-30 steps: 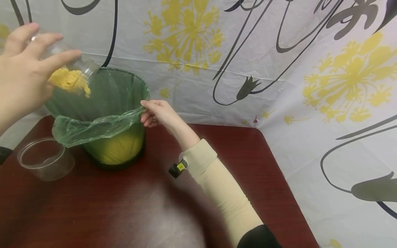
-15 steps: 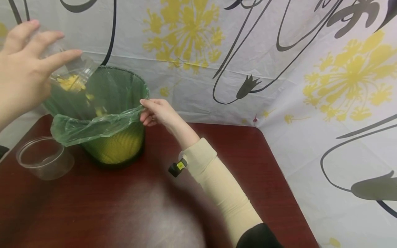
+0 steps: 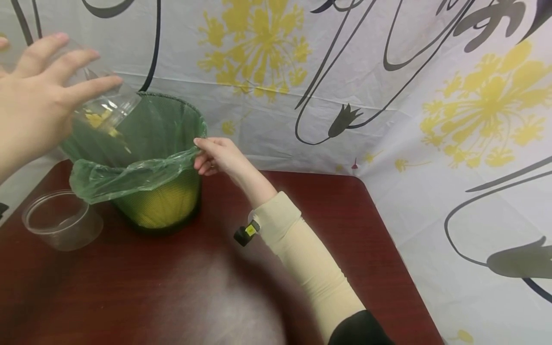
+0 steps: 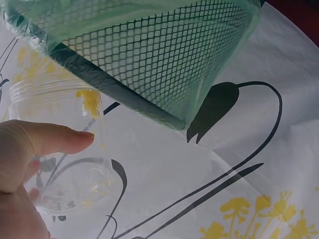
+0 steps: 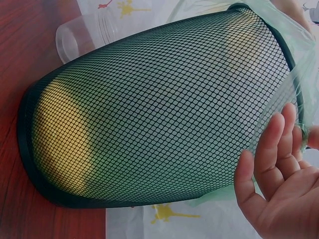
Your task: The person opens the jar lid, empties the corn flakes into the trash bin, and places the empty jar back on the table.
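Observation:
My left hand (image 3: 43,91) holds a clear plastic jar (image 3: 120,103), tipped with its mouth down over a mesh wastebasket (image 3: 172,203). A few yellow crumbs (image 3: 96,117) cling inside the jar, and some are falling from its mouth. In the left wrist view the thumb (image 4: 65,139) lies along the jar's side. A green plastic bag (image 3: 125,179) lines the basket and folds over its rim. At the rim's right side my right hand (image 3: 220,155) pinches the bag's edge between thumb and index finger, the other fingers loosely bent. Yellow material (image 5: 62,139) shows through the mesh at the bottom.
A clear round tub (image 3: 69,230) without a lid stands on the dark red table (image 3: 181,282), left of the basket. Behind the table hangs a white cloth (image 3: 250,124) with yellow and grey flowers.
Most of the yellow material has dropped from the jar into the basket, leaving a small amount inside. My left hand has shifted slightly right with the jar. The right hand stays on the bag.

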`<act>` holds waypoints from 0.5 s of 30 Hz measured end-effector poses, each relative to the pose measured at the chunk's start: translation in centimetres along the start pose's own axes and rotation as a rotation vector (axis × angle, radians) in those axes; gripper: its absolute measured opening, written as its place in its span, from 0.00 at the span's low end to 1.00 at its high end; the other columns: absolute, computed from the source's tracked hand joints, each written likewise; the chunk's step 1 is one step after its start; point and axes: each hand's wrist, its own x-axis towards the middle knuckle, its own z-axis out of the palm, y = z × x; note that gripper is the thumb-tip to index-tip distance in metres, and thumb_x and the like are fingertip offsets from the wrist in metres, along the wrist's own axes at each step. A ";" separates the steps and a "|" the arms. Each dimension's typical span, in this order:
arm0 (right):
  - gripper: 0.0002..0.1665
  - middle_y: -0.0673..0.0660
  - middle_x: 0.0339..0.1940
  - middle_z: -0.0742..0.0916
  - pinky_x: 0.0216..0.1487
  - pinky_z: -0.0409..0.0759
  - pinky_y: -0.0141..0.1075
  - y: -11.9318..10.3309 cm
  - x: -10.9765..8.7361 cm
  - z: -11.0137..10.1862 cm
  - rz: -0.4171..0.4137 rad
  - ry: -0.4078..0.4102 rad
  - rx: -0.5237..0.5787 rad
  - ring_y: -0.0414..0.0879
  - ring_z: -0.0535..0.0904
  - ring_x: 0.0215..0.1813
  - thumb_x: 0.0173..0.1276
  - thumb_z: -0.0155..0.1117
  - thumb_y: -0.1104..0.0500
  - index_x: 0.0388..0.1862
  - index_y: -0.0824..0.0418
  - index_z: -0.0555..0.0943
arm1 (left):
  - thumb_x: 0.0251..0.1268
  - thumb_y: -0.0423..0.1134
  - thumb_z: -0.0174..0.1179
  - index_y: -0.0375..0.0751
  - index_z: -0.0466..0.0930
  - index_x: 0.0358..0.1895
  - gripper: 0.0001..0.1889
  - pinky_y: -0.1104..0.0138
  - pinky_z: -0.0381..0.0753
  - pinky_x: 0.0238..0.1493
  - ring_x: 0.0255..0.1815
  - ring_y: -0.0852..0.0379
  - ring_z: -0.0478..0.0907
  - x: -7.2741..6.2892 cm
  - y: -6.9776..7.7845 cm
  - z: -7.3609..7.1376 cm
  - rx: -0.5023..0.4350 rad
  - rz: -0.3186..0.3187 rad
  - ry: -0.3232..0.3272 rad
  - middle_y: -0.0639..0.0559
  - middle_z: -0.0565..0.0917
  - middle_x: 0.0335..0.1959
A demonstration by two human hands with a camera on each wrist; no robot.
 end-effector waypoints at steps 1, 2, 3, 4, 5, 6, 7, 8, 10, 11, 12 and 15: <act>0.19 0.54 0.17 0.80 0.29 0.79 0.38 0.0 0.0 0.0 0.000 0.000 0.000 0.43 0.76 0.18 0.75 0.51 0.55 0.52 0.69 0.75 | 0.32 0.13 0.47 0.57 0.66 0.68 0.51 0.43 0.31 0.67 0.75 0.48 0.43 0.0 0.1 -0.1 0.005 -0.008 -0.015 0.49 0.59 0.73; 0.20 0.54 0.17 0.80 0.29 0.79 0.38 0.0 0.0 0.0 0.000 0.000 0.002 0.43 0.76 0.18 0.75 0.51 0.55 0.53 0.70 0.75 | 0.31 0.12 0.47 0.58 0.65 0.69 0.53 0.43 0.30 0.67 0.76 0.48 0.42 0.0 0.1 -0.1 0.012 -0.018 -0.035 0.49 0.58 0.73; 0.21 0.54 0.17 0.80 0.29 0.79 0.38 0.0 0.0 0.0 0.001 0.000 0.003 0.43 0.76 0.18 0.75 0.51 0.55 0.55 0.70 0.74 | 0.31 0.12 0.47 0.58 0.64 0.70 0.53 0.43 0.30 0.67 0.76 0.49 0.41 0.1 0.1 -0.2 0.017 -0.023 -0.049 0.50 0.58 0.74; 0.22 0.54 0.16 0.80 0.29 0.79 0.37 -0.1 0.0 0.0 0.001 0.000 0.004 0.43 0.76 0.18 0.75 0.51 0.55 0.56 0.71 0.74 | 0.32 0.12 0.48 0.58 0.64 0.70 0.53 0.43 0.30 0.67 0.76 0.49 0.41 0.1 0.1 -0.2 0.028 -0.022 -0.060 0.49 0.57 0.74; 0.22 0.54 0.16 0.80 0.28 0.79 0.36 -0.1 0.0 0.0 0.001 0.000 0.006 0.43 0.76 0.18 0.75 0.51 0.55 0.58 0.71 0.73 | 0.32 0.12 0.49 0.57 0.63 0.70 0.53 0.42 0.30 0.67 0.76 0.49 0.40 0.1 0.1 -0.2 0.040 -0.025 -0.073 0.49 0.57 0.74; 0.23 0.54 0.16 0.80 0.28 0.78 0.36 -0.1 0.0 0.0 0.002 0.001 0.006 0.43 0.76 0.18 0.75 0.50 0.55 0.59 0.71 0.72 | 0.31 0.12 0.49 0.58 0.63 0.70 0.53 0.42 0.30 0.67 0.76 0.49 0.40 0.1 0.2 -0.2 0.048 -0.026 -0.084 0.49 0.57 0.73; 0.23 0.54 0.16 0.80 0.27 0.78 0.35 -0.1 0.0 0.0 0.003 0.002 0.007 0.43 0.76 0.18 0.75 0.50 0.55 0.59 0.71 0.72 | 0.32 0.12 0.49 0.57 0.63 0.69 0.52 0.42 0.31 0.67 0.76 0.49 0.40 0.2 0.2 -0.2 0.055 -0.026 -0.090 0.49 0.57 0.73; 0.23 0.54 0.16 0.80 0.27 0.78 0.35 0.0 0.0 0.0 0.003 0.003 0.007 0.43 0.76 0.18 0.75 0.50 0.55 0.60 0.71 0.72 | 0.32 0.13 0.50 0.56 0.64 0.68 0.51 0.41 0.31 0.66 0.76 0.49 0.40 0.2 0.3 -0.2 0.058 -0.022 -0.088 0.49 0.57 0.73; 0.23 0.54 0.16 0.80 0.27 0.78 0.35 0.0 0.0 0.0 0.003 0.002 0.006 0.43 0.76 0.18 0.75 0.50 0.55 0.60 0.71 0.72 | 0.33 0.13 0.50 0.55 0.65 0.66 0.49 0.41 0.32 0.66 0.76 0.49 0.41 0.2 0.3 -0.1 0.062 -0.013 -0.080 0.48 0.58 0.72; 0.23 0.54 0.16 0.80 0.27 0.78 0.35 0.0 0.0 0.0 0.004 0.002 0.006 0.43 0.76 0.18 0.75 0.50 0.55 0.59 0.71 0.72 | 0.33 0.13 0.50 0.54 0.66 0.65 0.47 0.40 0.33 0.66 0.76 0.49 0.42 0.2 0.3 -0.1 0.058 -0.005 -0.069 0.47 0.59 0.72; 0.23 0.54 0.16 0.80 0.27 0.78 0.35 0.0 0.0 0.0 0.004 0.002 0.007 0.43 0.76 0.18 0.75 0.51 0.55 0.59 0.71 0.72 | 0.34 0.13 0.50 0.53 0.67 0.64 0.46 0.40 0.33 0.66 0.76 0.49 0.43 0.2 0.3 -0.1 0.054 0.001 -0.060 0.47 0.60 0.71; 0.23 0.55 0.16 0.80 0.26 0.78 0.34 0.1 0.1 0.1 0.002 0.002 0.008 0.43 0.76 0.18 0.75 0.51 0.55 0.59 0.71 0.72 | 0.32 0.13 0.51 0.53 0.68 0.64 0.47 0.39 0.34 0.66 0.76 0.49 0.44 0.1 0.3 -0.1 0.059 0.004 -0.059 0.46 0.60 0.71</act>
